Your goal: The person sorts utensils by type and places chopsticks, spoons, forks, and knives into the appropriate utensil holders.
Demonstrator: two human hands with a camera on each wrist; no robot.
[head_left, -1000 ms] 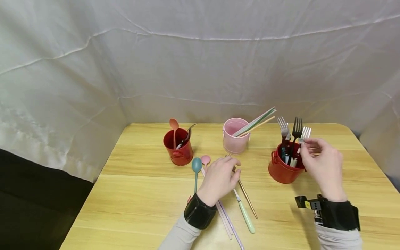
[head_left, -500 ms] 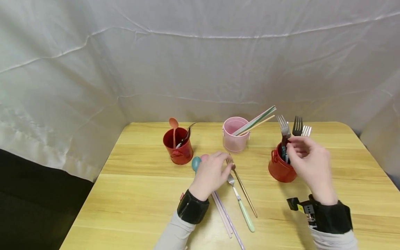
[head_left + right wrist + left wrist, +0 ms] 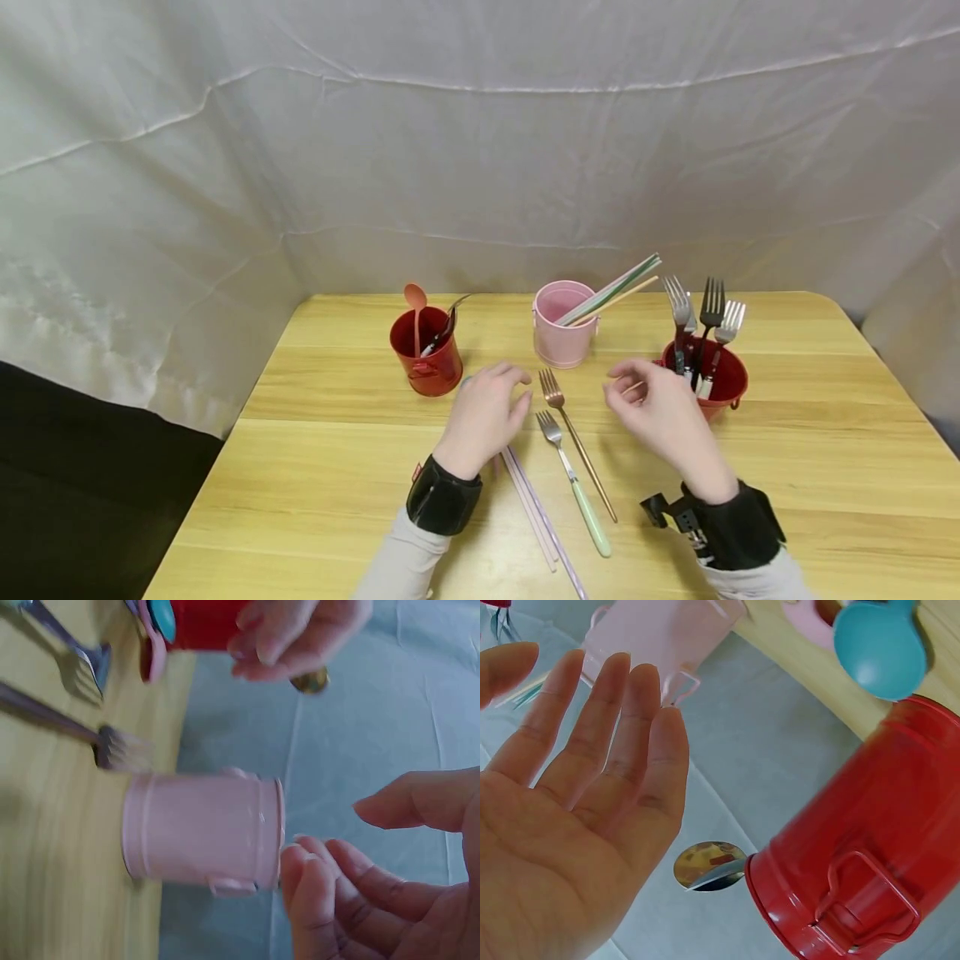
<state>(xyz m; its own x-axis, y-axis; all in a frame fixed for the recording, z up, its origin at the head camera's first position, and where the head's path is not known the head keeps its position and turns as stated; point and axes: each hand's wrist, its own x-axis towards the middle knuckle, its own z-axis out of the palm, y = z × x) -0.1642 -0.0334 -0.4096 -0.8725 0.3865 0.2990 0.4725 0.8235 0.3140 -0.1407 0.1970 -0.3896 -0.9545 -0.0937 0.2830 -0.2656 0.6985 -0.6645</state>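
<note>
My left hand [image 3: 483, 417] hovers over the spoon heads and straws, its fingers extended and holding nothing in the left wrist view. Beneath it are a teal spoon [image 3: 881, 649] and a pink spoon [image 3: 154, 656], mostly hidden in the head view. My right hand [image 3: 667, 417] is in front of the right red bucket [image 3: 727, 387], its fingers loosely bent and nothing between them. Between the hands lie a copper-coloured fork [image 3: 577, 442] and a fork with a pale green handle [image 3: 588, 512]. Several forks [image 3: 711, 312] stand in the right bucket.
A red bucket [image 3: 435, 375] holding spoons stands at the back left. The pink bucket [image 3: 566, 346] at the back middle holds several straws [image 3: 618, 290]. More straws [image 3: 536, 517] lie on the wooden table [image 3: 315, 500]. Grey cloth [image 3: 480, 183] hangs behind.
My right hand has left the forks in the right bucket and moved left toward the table's middle. My left hand has shifted slightly left, uncovering the two forks on the table.
</note>
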